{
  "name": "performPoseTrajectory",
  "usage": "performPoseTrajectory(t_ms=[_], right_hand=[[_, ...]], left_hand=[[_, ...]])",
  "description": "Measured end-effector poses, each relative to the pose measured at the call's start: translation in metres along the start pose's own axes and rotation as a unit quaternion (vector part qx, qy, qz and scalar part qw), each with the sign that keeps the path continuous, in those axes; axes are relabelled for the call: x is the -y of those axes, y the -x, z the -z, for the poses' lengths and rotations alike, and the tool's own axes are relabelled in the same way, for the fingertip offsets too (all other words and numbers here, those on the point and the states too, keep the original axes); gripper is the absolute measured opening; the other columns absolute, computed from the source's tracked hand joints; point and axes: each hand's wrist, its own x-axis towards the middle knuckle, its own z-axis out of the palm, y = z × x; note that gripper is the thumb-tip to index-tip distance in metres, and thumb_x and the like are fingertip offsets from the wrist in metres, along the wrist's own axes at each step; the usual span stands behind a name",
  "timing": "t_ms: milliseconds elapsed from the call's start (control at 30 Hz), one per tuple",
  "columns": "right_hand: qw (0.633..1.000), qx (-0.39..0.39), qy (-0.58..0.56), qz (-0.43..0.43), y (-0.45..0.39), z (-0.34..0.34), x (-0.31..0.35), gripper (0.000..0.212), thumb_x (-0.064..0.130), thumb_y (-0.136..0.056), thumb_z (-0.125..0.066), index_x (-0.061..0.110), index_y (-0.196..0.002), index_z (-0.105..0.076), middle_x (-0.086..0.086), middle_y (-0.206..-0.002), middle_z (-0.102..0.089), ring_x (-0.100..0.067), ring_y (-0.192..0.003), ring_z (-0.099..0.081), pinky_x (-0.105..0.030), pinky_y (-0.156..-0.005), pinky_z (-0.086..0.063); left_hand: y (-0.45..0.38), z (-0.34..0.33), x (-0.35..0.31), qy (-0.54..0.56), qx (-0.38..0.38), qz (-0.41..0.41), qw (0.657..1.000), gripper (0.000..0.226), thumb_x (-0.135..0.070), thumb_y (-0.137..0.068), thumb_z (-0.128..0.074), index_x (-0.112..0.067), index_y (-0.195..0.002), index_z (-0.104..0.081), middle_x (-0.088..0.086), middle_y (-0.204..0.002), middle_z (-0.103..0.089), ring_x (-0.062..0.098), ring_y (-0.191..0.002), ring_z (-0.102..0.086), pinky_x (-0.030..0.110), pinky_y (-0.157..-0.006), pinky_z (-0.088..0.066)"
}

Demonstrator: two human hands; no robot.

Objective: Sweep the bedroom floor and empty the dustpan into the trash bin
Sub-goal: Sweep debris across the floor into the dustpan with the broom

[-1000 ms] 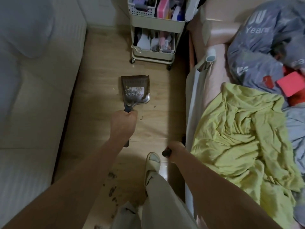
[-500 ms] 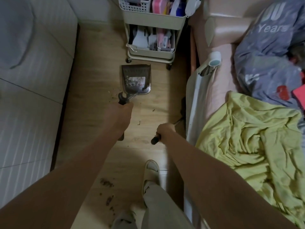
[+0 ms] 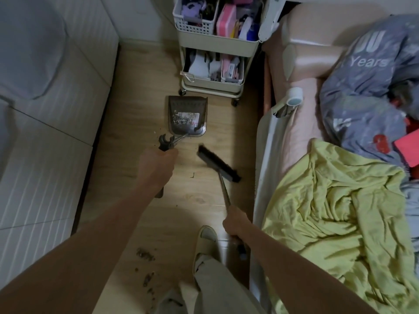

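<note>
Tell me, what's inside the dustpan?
The dustpan holds a pile of pale and dark sweepings around a light label. Its far end is too shadowed to see more.

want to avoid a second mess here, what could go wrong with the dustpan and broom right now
The dustpan already holds debris, and the left hand grips its long handle; tipping it could spill the load. It sits close to the cart, so a hard stroke of the broom, held by the right hand, might flick bits under the cart. The dirt clumps lie beside the foot and could get trodden in.
</note>
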Motion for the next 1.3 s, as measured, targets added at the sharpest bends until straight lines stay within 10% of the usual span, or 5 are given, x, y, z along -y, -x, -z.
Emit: performPoseTrajectory(t_ms=[167, 433, 700, 1033, 1300], right_hand=[[0.995, -0.036, 0.091, 0.012, 0.029, 0.035, 0.004, 0.032, 0.002, -0.091, -0.044, 0.008, -0.06, -0.046, 0.001, -0.035, -0.048, -0.01, -0.033, -0.047, -0.017, -0.035, -0.038], [0.994, -0.013, 0.1, 0.043, 0.013, 0.022, 0.05, 0.031, 0.002, -0.094, -0.044, 0.013, -0.066, -0.036, -0.001, -0.066, -0.04, -0.009, -0.053, -0.039, -0.016, -0.036, -0.036], [0.974, 0.094, 0.19, 0.077, 0.038, 0.008, 0.044, 0.023, 0.006, -0.095, -0.047, -0.001, -0.115, -0.054, -0.002, -0.066, -0.047, -0.009, -0.049, -0.043, -0.015, -0.04, -0.034], [0.969, -0.019, 0.209, 0.131, 0.013, -0.005, 0.092, 0.025, 0.008, -0.097, -0.042, 0.0, -0.119, -0.049, -0.002, -0.073, -0.045, -0.011, -0.055, -0.045, -0.019, -0.044, -0.037], [0.93, 0.07, 0.328, 0.151, -0.006, -0.076, 0.066, 0.029, 0.008, -0.097, -0.044, -0.001, -0.123, -0.051, -0.005, -0.09, -0.052, -0.016, -0.073, -0.051, -0.019, -0.05, -0.037]], left_hand=[[0.017, 0.026, -0.005, 0.02, 0.005, 0.0, 1.0, 0.029, -0.022, -0.09, -0.058, -0.011, -0.064, -0.052, 0.005, -0.058, -0.047, 0.019, -0.052, -0.041, 0.03, -0.053, -0.036], [0.021, 0.05, 0.006, 0.011, -0.021, -0.001, 1.0, 0.033, -0.025, -0.09, -0.059, -0.007, -0.063, -0.052, 0.007, -0.058, -0.049, 0.019, -0.051, -0.043, 0.031, -0.051, -0.035], [0.02, 0.07, 0.013, 0.002, -0.051, 0.005, 0.999, 0.04, -0.03, -0.088, -0.06, -0.009, -0.055, -0.049, 0.013, -0.062, -0.05, 0.025, -0.059, -0.046, 0.037, -0.06, -0.038], [0.014, 0.093, 0.031, 0.021, -0.079, 0.031, 0.996, 0.037, -0.022, -0.087, -0.058, -0.012, -0.054, -0.048, 0.004, -0.054, -0.048, 0.021, -0.052, -0.043, 0.036, -0.061, -0.038], [0.016, 0.115, 0.064, 0.031, -0.1, 0.033, 0.994, 0.036, -0.022, -0.088, -0.058, -0.011, -0.057, -0.045, 0.006, -0.054, -0.045, 0.021, -0.05, -0.042, 0.031, -0.055, -0.036]])
